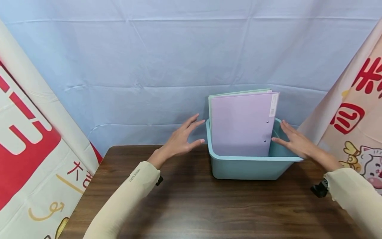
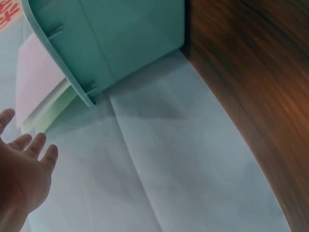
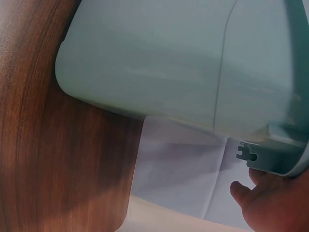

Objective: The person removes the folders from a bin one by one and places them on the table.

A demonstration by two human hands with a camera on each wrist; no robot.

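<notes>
A teal bin (image 1: 250,168) stands on the table, holding upright folders; a purple one (image 1: 241,124) is in front, with a light green one (image 1: 210,109) behind. My left hand (image 1: 180,137) hovers just left of the bin, fingers spread, touching nothing; the left wrist view shows this hand (image 2: 24,174) beside the folders' edges (image 2: 48,104). At the bin's right end is my right hand (image 1: 295,141), fingers extended over the rim. In the right wrist view that hand (image 3: 280,200) is partly hidden by the bin (image 3: 159,67); whether it touches the rim, I cannot tell.
The brown wooden table (image 1: 191,205) extends in front of and left of the bin. A light blue cloth (image 1: 149,66) hangs behind it. Printed cloths with red figures hang at the left (image 1: 27,139) and right (image 1: 361,109).
</notes>
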